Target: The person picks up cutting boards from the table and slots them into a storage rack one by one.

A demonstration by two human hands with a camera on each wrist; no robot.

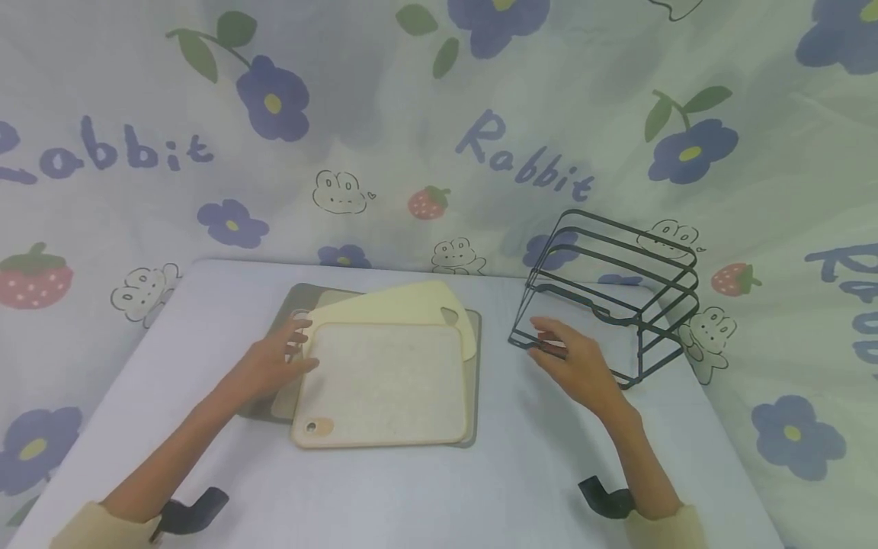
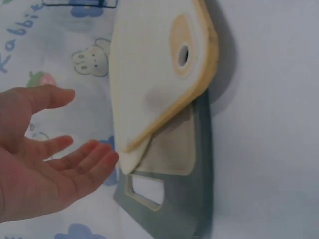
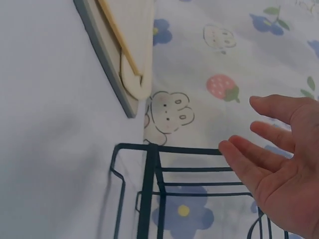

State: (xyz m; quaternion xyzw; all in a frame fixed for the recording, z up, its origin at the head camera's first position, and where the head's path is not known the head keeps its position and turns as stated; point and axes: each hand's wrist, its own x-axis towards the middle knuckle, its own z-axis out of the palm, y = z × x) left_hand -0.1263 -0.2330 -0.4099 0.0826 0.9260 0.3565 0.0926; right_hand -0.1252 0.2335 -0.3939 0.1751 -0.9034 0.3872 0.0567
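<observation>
Three cutting boards lie stacked on the white table. On top is a white board (image 1: 387, 389) with a tan rim and a small hole in one corner. A thin cream board (image 1: 405, 301) juts out behind it, and a grey-green board (image 1: 471, 419) with a slot handle lies lowest. My left hand (image 1: 274, 364) hovers by the stack's left side, fingers spread and holding nothing. Beside the front left of a dark wire rack (image 1: 640, 347) is my right hand (image 1: 579, 374), its fingers loosely bent around empty air. The rack's lower front bar is partly hidden behind that hand.
The rack stands at the table's back right, with several upright wire loops. Behind the table hangs a patterned cloth (image 1: 384, 114) with flowers, strawberries and rabbits. White table surface (image 1: 411, 496) lies in front of the boards. Each wrist wears a black strap mount (image 1: 195, 512).
</observation>
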